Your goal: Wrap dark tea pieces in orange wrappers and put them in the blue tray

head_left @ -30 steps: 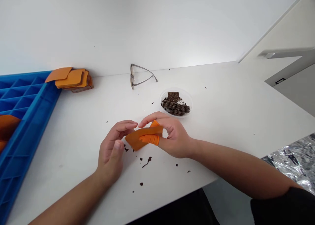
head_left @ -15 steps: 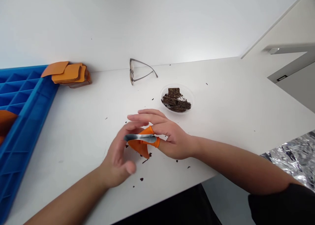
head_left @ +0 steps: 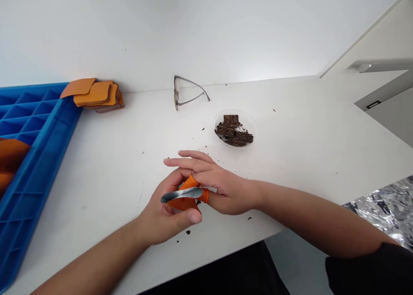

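Note:
A small orange pouch (head_left: 181,203) with a silvery inside is between my hands, its mouth gaping upward. My left hand (head_left: 161,213) curls round it from the left, with the thumb along the near side. From the right, my right hand (head_left: 226,187) grips the pouch's edge between thumb and index finger; its other fingers stretch out over my left fingers. Orange rubber finger cots (head_left: 205,195) appear to cover that thumb and index finger, whose tips are hidden. Beyond my hands, a clear round dish (head_left: 254,129) holds dark brown pressed slabs (head_left: 238,138) and crumbs.
On the left is a blue compartment tray (head_left: 41,148) with orange pouches (head_left: 11,157) inside. More orange pouches (head_left: 92,92) are stacked at its back corner. Eyeglasses (head_left: 190,92) lie near the wall. Dark crumbs dot the white table (head_left: 300,140). Crinkled foil (head_left: 383,213) shows at right.
My left hand has closed in on the pouch, its thumb swinging right and its fingers wrapping round. Both hands and the pouch are slightly lower in view.

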A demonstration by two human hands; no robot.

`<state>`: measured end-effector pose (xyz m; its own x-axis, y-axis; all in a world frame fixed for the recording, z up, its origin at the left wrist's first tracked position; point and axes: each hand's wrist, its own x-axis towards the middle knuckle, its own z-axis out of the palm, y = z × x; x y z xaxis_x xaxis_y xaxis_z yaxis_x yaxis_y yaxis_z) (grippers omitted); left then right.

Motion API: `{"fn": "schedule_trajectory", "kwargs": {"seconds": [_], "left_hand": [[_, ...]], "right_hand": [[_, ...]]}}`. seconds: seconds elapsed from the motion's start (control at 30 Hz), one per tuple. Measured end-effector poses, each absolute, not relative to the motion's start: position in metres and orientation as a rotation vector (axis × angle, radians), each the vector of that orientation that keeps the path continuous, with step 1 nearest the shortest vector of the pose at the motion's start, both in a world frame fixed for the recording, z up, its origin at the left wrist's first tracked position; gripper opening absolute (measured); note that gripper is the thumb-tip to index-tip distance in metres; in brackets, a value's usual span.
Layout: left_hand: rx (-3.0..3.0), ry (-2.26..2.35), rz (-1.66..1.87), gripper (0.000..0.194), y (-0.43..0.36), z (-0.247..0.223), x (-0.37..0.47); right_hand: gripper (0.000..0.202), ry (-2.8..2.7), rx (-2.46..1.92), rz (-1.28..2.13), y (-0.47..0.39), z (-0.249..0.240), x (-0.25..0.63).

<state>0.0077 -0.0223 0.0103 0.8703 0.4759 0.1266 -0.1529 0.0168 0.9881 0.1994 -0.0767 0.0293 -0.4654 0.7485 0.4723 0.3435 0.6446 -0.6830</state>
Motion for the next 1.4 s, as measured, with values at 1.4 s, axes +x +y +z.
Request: {"fn": "schedule_trajectory", "kwargs": {"seconds": [1.4], "left_hand": [[1.921, 0.128, 0.775, 0.06, -0.021, -0.003, 0.006]], "right_hand": [[0.029, -1.788, -0.857, 0.314, -0.081, 0.019, 0.196]]}}
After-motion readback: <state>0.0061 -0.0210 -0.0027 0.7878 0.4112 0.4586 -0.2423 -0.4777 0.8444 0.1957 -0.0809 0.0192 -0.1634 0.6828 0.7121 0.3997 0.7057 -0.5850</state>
